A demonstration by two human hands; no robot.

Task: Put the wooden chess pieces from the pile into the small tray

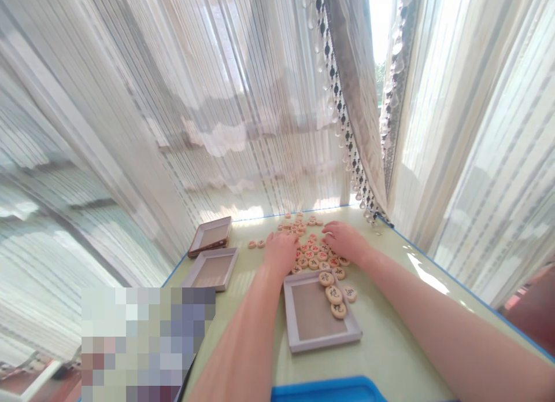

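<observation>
Many round wooden Chinese chess pieces [313, 264], marked with red or black characters, lie in a loose heap on the pale green table [255, 327]. My left hand [282, 253] rests at the heap's left side, fingers stretched forward and partly hidden. On the right side, my right hand [346, 241] reaches in with its fingers apart and bent towards the pieces. Neither hand shows a piece gripped. Nearer to me sits a shallow grey box tray [299, 345]; several pieces lie over its right part and far edge, and another piece [350, 294] is beside it.
Two pieces [256, 244] lie apart at the left. Further left are another shallow tray [221, 286] and a stacked brown-edged tray [211, 235]. A blue plastic edge [329, 388] shows at the front. Striped sheer curtains [260, 130] hang behind the table. The lower left is pixelated.
</observation>
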